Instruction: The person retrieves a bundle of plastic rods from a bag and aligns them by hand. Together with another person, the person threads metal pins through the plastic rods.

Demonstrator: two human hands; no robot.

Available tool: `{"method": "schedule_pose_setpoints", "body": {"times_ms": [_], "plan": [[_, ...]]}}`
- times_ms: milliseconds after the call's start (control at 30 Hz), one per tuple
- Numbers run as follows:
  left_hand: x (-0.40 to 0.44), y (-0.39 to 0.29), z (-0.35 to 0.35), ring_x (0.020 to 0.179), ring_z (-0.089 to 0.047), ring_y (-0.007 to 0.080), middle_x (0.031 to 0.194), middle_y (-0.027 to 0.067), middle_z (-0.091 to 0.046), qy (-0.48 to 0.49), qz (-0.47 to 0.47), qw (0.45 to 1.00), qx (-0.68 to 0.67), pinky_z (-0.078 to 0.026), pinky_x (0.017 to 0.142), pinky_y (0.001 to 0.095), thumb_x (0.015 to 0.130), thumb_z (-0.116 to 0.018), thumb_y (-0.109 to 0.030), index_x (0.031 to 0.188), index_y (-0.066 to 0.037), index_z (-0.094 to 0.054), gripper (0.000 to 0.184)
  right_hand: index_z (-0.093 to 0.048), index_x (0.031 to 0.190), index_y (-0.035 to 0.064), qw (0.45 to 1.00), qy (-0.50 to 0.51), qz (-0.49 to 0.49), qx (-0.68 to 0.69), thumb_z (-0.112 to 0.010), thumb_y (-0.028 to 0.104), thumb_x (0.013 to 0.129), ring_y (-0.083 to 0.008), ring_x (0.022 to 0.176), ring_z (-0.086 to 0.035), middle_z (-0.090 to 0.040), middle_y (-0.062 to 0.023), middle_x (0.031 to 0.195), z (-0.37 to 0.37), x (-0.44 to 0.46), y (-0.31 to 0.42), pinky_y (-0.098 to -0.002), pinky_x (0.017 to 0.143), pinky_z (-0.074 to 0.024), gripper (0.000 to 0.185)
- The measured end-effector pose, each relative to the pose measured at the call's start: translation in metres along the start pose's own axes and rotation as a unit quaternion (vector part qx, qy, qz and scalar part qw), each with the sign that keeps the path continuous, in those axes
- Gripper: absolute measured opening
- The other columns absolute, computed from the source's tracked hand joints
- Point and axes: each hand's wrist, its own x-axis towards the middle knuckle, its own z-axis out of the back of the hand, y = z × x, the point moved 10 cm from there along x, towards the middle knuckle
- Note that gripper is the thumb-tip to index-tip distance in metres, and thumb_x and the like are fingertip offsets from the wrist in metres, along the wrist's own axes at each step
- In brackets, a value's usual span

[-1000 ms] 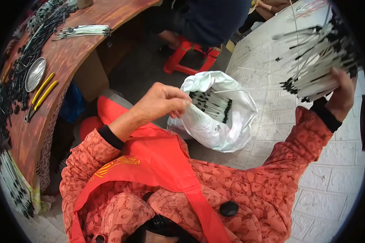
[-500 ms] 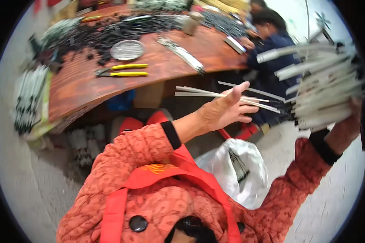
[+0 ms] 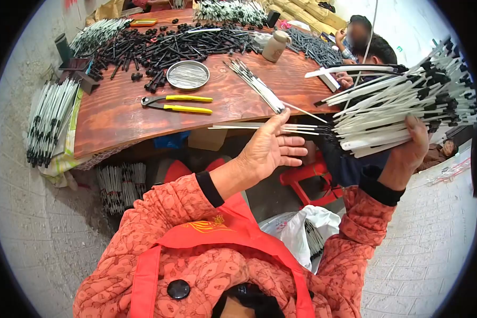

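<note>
My right hand (image 3: 408,151) is wrapped round a big bundle of white sticks with black ends (image 3: 376,124), held up at the right. My left hand (image 3: 265,151) is palm up at the middle, fingers stretched out and apart. A few thin white sticks (image 3: 302,129) stick out leftward from the bundle and pass behind my left hand, between thumb and fingers; whether they touch it I cannot tell. Below the bundle, a white sack (image 3: 297,238) holds more black-and-white sticks (image 3: 314,238), partly hidden by my right sleeve.
On the wooden table (image 3: 111,127) lie yellow-handled pliers (image 3: 188,104), a round dish (image 3: 188,74), a small stick bundle (image 3: 255,85), a jar (image 3: 276,45) and heaped black parts (image 3: 159,47). Two people (image 3: 379,50) are at the right end, near a red stool (image 3: 312,180).
The view has swung from the sack up to the table. My left hand has left the sack's rim and opened beside the bundle. My right hand still holds the bundle, now nearer the middle.
</note>
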Motion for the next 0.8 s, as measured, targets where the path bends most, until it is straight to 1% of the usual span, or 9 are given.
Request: {"method": "schedule_pose_setpoints", "body": {"times_ms": [67, 200, 300, 333, 433, 500, 667, 767, 800], "plan": [[0.002, 0.009, 0.001, 0.12, -0.049, 0.0485, 0.137, 0.0361, -0.033, 0.01, 0.034, 0.999, -0.021, -0.044, 0.096, 0.0555, 0.076, -0.067, -0.064, 0.146, 0.003, -0.019, 0.108, -0.067, 0.095, -0.0059, 1.0, 0.002, 0.003, 0.014, -0.063, 0.015, 0.067, -0.0262, 0.099, -0.061, -0.065, -0.0141, 0.1, 0.001, -0.002, -0.012, -0.0427, 0.098, -0.0445, 0.035], [0.013, 0.006, -0.005, 0.126, -0.043, 0.0475, 0.14, 0.0355, -0.032, 0.038, -0.003, 0.991, -0.125, -0.037, 0.102, 0.0565, 0.074, -0.07, -0.063, 0.147, 0.001, -0.013, 0.113, -0.057, 0.112, -0.0125, 1.0, 0.006, 0.013, 0.024, -0.062, 0.011, 0.066, -0.0326, 0.109, -0.059, -0.06, -0.0219, 0.115, -0.01, -0.02, -0.012, -0.0472, 0.101, -0.0438, 0.051], [0.024, -0.025, -0.007, 0.125, -0.044, 0.048, 0.141, 0.0327, -0.035, 0.094, -0.086, 0.982, -0.139, -0.037, 0.102, 0.0561, 0.076, -0.071, -0.058, 0.144, -0.001, -0.017, 0.104, -0.04, 0.129, -0.0178, 0.995, 0.011, 0.046, 0.083, -0.059, 0.008, 0.067, -0.0377, 0.115, -0.055, -0.053, -0.0263, 0.125, -0.001, -0.03, -0.021, -0.0485, 0.104, -0.0412, 0.069], [0.026, -0.037, -0.007, 0.124, -0.045, 0.0482, 0.138, 0.0295, -0.041, 0.1, -0.102, 0.976, -0.164, -0.039, 0.099, 0.0561, 0.08, -0.069, -0.052, 0.138, -0.005, -0.027, 0.085, -0.041, 0.128, -0.0177, 0.994, 0.007, 0.048, 0.093, -0.059, 0.008, 0.067, -0.0378, 0.115, -0.055, -0.053, -0.0261, 0.126, -0.001, -0.038, -0.022, -0.0485, 0.104, -0.0411, 0.069], [0.028, -0.065, 0.003, 0.122, -0.047, 0.0488, 0.134, 0.03, -0.044, 0.042, -0.132, 0.975, -0.174, -0.04, 0.097, 0.0584, 0.085, -0.067, -0.046, 0.133, -0.006, -0.032, 0.072, -0.045, 0.123, -0.0159, 0.992, -0.002, 0.039, 0.116, -0.061, 0.009, 0.066, -0.0337, 0.106, -0.06, -0.058, -0.0235, 0.118, -0.009, -0.047, -0.029, -0.0449, 0.098, -0.0446, 0.064], [0.022, -0.087, 0.007, 0.12, -0.049, 0.0487, 0.129, 0.0308, -0.047, 0.022, -0.158, 0.978, -0.135, -0.042, 0.096, 0.0597, 0.089, -0.064, -0.042, 0.13, -0.004, -0.036, 0.063, -0.05, 0.115, -0.0126, 0.997, 0.017, 0.009, 0.078, -0.062, 0.008, 0.066, -0.0301, 0.098, -0.062, -0.06, -0.0198, 0.11, -0.031, -0.048, -0.035, -0.0416, 0.092, -0.047, 0.055], [-0.001, -0.113, -0.003, 0.107, -0.061, 0.0283, 0.114, 0.0199, -0.063, 0.006, -0.132, 0.973, 0.187, -0.047, 0.095, 0.0384, 0.095, -0.058, -0.039, 0.117, -0.002, -0.054, 0.043, -0.063, 0.098, -0.0055, 0.992, 0.093, -0.08, -0.025, -0.065, 0.008, 0.064, -0.0196, 0.079, -0.065, -0.066, -0.0109, 0.089, -0.081, -0.048, -0.048, -0.0315, 0.075, -0.0513, 0.036], [-0.002, -0.113, -0.013, 0.1, -0.064, 0.0194, 0.107, 0.0137, -0.067, 0.01, -0.154, 0.936, 0.315, -0.048, 0.091, 0.0311, 0.094, -0.058, -0.044, 0.118, -0.001, -0.058, 0.05, -0.064, 0.104, -0.0049, 0.976, 0.164, -0.141, -0.012, -0.068, 0.009, 0.064, -0.016, 0.071, -0.065, -0.069, -0.0086, 0.088, -0.119, -0.05, -0.073, -0.0285, 0.07, -0.0517, 0.042], [0.009, -0.106, -0.015, 0.102, -0.061, 0.0184, 0.111, 0.0107, -0.065, 0.06, -0.128, 0.924, 0.354, -0.047, 0.091, 0.0329, 0.093, -0.058, -0.048, 0.121, 0.0, -0.057, 0.056, -0.064, 0.103, -0.0048, 0.97, 0.185, -0.156, -0.005, -0.068, 0.008, 0.064, -0.0154, 0.071, -0.065, -0.069, -0.0085, 0.087, -0.137, -0.054, -0.075, -0.0281, 0.07, -0.0517, 0.042]]}}
